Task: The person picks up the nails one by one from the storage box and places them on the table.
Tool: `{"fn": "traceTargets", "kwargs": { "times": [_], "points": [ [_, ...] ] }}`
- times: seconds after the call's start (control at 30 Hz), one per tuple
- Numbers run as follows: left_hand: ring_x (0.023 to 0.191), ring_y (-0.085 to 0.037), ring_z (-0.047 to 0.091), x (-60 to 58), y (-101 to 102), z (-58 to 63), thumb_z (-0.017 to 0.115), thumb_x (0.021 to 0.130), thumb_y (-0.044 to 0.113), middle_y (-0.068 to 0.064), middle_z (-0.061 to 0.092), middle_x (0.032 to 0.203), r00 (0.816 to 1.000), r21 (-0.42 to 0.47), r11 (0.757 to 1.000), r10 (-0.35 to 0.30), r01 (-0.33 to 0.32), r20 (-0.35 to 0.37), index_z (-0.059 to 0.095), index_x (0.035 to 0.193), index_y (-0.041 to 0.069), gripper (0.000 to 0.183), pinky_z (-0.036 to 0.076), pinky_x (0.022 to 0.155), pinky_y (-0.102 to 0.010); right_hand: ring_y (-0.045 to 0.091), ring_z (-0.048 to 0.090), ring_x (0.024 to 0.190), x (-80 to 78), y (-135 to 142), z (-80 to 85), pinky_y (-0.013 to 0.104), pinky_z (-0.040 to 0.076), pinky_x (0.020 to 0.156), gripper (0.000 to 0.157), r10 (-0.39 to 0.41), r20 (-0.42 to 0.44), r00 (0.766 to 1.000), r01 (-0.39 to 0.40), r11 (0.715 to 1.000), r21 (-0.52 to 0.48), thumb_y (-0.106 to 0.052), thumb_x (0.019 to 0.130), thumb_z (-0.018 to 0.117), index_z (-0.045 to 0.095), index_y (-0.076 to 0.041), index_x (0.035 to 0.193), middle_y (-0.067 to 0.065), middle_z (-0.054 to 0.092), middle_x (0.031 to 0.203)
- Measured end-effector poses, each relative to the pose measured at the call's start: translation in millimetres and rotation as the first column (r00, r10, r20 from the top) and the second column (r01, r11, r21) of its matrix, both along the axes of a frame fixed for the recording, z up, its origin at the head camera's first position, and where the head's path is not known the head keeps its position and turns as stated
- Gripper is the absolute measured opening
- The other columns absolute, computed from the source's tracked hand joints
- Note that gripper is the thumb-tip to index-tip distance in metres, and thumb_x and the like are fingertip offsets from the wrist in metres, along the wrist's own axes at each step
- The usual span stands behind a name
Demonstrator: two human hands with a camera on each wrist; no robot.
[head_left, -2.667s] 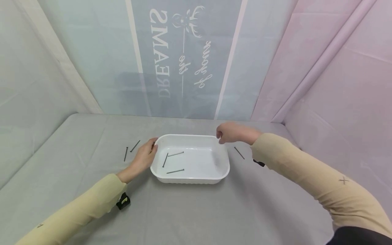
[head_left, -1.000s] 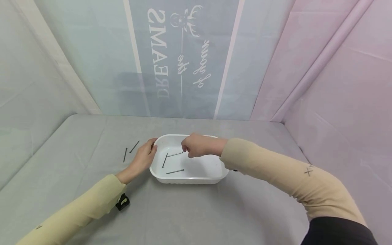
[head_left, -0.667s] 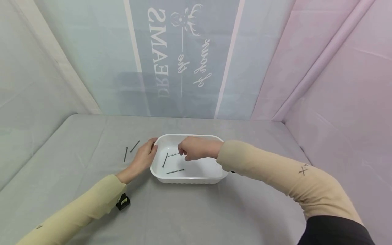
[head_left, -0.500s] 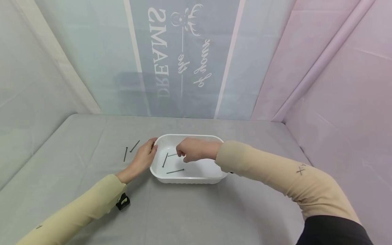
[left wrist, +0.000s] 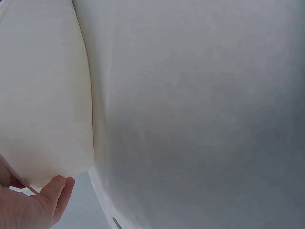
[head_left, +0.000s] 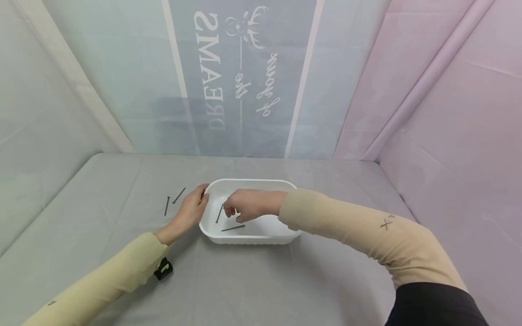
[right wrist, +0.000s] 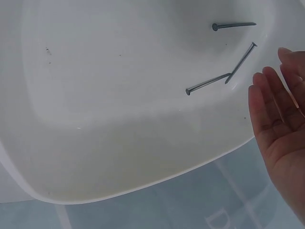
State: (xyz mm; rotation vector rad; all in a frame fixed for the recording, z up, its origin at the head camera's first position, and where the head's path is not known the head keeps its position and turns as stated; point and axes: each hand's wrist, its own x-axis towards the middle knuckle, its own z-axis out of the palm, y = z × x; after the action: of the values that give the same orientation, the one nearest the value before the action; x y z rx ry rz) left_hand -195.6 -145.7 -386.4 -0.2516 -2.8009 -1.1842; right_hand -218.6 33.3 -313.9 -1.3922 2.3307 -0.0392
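A white rectangular tray stands on the cloth, with nails inside it. My left hand grips its left rim; the left wrist view has the rim between the thumb and fingers. Over the tray's left half, my right hand reaches down with thumb and fingers apart. In the right wrist view, no object shows in its relaxed fingers. Near them lie a separate nail, a slanted nail and another nail touching the slanted one. The right hand hides one of these in the head view.
Two more nails, a steeply angled one and a slanted one, lie on the grey cloth left of the tray. Behind stands a printed fabric backdrop. My right sleeve crosses the tray's right end.
My right hand has come from above the tray's right rim leftward and down into the tray. The left hand stays on the rim. A nail seen earlier at right lies out of sight.
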Motion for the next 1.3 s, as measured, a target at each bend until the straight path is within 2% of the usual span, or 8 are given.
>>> {"fn": "traceTargets", "kwargs": {
  "times": [0.27, 0.63, 1.1, 1.3],
  "points": [
    [0.104, -0.037, 0.054, -1.2, 0.6, -0.2, 0.036, 0.097, 0.005, -0.030, 0.050, 0.119, 1.000, 0.000, 1.000, 0.003, -0.003, 0.004, 0.035, 0.130, -0.013, 0.038, 0.049, 0.084, -0.041, 0.007, 0.054, 0.082, -2.7, -3.9, -8.8, 0.016, 0.043, 0.071, 0.021, 0.051, 0.003, 0.999, -0.051, 0.999, -0.002, -0.005, 0.082, 0.062, 0.064, -0.006, 0.103, -0.001, 0.062, 0.094],
    [0.102, -0.037, 0.055, -2.9, -0.9, 0.5, 0.037, 0.097, 0.005, -0.031, 0.051, 0.116, 1.000, 0.004, 1.000, -0.006, 0.006, -0.002, 0.036, 0.129, -0.013, 0.037, 0.050, 0.081, -0.041, 0.009, 0.055, 0.085, -4.8, -9.2, -13.4, 0.016, 0.043, 0.074, 0.023, 0.074, -0.012, 0.997, -0.074, 0.997, 0.034, -0.003, 0.080, 0.064, 0.065, -0.007, 0.103, 0.000, 0.062, 0.093],
    [0.099, -0.035, 0.056, -3.4, 1.1, 1.0, 0.037, 0.096, 0.005, -0.030, 0.052, 0.114, 1.000, 0.002, 1.000, -0.010, 0.010, -0.008, 0.037, 0.129, -0.013, 0.037, 0.050, 0.079, -0.042, 0.009, 0.054, 0.084, -8.9, -15.7, -23.8, 0.017, 0.044, 0.073, 0.025, 0.065, -0.024, 0.998, -0.062, 0.992, 0.107, -0.004, 0.079, 0.066, 0.065, -0.010, 0.103, -0.002, 0.062, 0.093],
    [0.100, -0.036, 0.055, -3.1, 1.6, 2.1, 0.037, 0.096, 0.005, -0.030, 0.052, 0.114, 1.000, 0.006, 1.000, -0.009, 0.009, -0.007, 0.037, 0.129, -0.013, 0.037, 0.049, 0.080, -0.043, 0.008, 0.054, 0.081, -12.3, -17.2, -29.7, 0.017, 0.044, 0.070, 0.025, 0.069, -0.029, 0.997, -0.066, 0.993, 0.102, -0.003, 0.078, 0.067, 0.066, -0.010, 0.102, -0.002, 0.061, 0.091]
  ]
}}
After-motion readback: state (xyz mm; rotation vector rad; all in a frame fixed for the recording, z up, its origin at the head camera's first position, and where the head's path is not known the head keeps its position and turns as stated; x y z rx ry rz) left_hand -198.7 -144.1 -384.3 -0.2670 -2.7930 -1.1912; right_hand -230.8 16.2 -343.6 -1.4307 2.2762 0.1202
